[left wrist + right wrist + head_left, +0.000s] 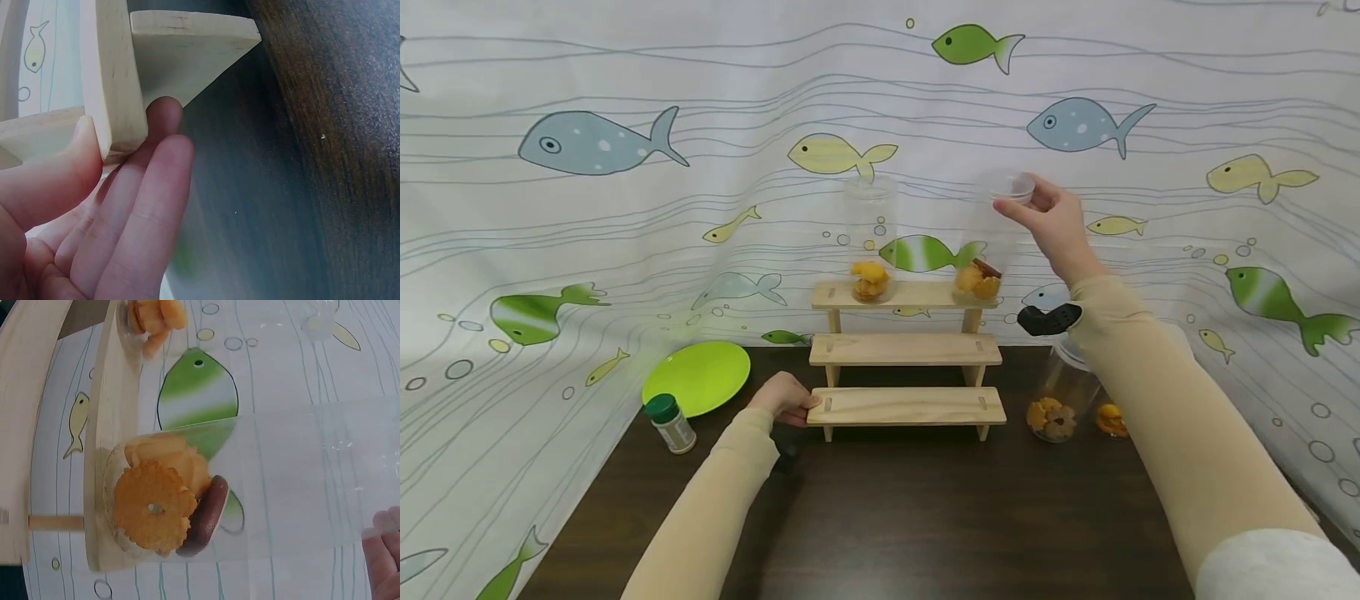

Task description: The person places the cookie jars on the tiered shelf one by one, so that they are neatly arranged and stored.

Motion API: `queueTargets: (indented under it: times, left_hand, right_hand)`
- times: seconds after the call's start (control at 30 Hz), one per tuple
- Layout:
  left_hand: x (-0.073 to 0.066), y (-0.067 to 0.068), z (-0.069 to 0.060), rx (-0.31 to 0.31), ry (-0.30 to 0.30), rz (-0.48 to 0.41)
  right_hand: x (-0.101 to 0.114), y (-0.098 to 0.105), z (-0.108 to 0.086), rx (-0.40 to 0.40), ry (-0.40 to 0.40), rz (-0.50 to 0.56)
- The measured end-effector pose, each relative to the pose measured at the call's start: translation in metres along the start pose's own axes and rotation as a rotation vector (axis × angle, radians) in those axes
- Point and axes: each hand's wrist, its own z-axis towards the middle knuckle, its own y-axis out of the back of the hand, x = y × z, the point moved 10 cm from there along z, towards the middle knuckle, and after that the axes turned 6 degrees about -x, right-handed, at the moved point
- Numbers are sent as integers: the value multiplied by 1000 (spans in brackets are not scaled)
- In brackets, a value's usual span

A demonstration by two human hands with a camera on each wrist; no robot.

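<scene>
My left hand pinches the left end of the lowest board of a three-step wooden rack. In the left wrist view, the thumb lies on top of that board and the fingers beneath it. At the upper right, my right hand holds the top of a tall clear jar with cookies in its bottom. That jar stands at the right end of the top step; the right wrist view shows a ring-shaped cookie and a dark brown piece inside. A second clear jar stands at the step's left end.
A lidded cookie jar stands right of the rack, with another container of orange snacks partly behind my right sleeve. To the left are a lime-green plate and a green-capped bottle. A fish-patterned cloth hangs behind the dark table.
</scene>
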Motion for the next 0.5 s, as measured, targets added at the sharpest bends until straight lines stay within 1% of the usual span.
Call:
queueTargets:
  times: [0.27,0.5]
  left_hand:
    - [2,-2,3,-5,-8,-12]
    - [5,2,3,-6,-7,-22]
  right_hand:
    - [-1,-30,4,8,-3,70]
    - [-5,-50,8,25,-13,65]
